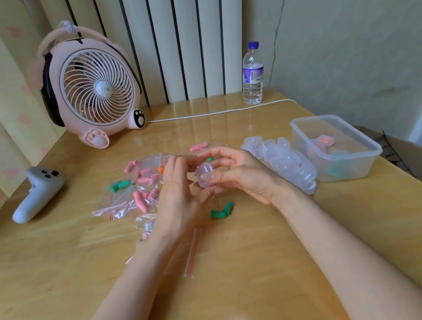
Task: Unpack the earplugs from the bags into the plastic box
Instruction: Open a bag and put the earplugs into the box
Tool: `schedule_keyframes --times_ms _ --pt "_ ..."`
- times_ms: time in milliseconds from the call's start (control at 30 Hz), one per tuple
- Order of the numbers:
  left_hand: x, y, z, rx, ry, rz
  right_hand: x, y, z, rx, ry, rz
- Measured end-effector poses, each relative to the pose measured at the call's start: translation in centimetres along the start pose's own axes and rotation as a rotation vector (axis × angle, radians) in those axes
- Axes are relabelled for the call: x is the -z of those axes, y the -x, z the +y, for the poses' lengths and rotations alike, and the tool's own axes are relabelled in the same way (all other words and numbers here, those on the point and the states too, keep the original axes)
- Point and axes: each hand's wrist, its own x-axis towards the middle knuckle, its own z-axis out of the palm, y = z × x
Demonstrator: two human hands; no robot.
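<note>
Now, left fingers (180, 162): curled in against the small clear box (205, 176), clamped on its left side, probably working at the lid
Right fingers (216, 156): arched over the same box with the thumb beneath, gripping it from the right
Left hand (178, 191) and right hand (237, 172): raised just above the desk (251, 265), close together to keep the box steady between them
Green earplugs (221, 211): loose on the desk just beside the wrists, seemingly left there for dropping in
Empty bag (192, 250): flat beside the left forearm, apparently discarded
Full bags (139, 189): heaped behind the left hand, pink, green and orange plugs inside, within easy reach
Spare boxes (286, 163): piled between the right hand and the large tub (360, 167)
Large tub: near the desk's right edge, a few filled boxes inside, judged the drop-off point
</note>
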Motion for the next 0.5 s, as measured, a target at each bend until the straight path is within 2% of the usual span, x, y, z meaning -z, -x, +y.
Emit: schedule_keyframes --times_ms 500 --pt "1.0 -0.4 0.2 0.006 -0.035 -0.026 0.0 0.2 0.0 -0.076 -0.051 -0.024"
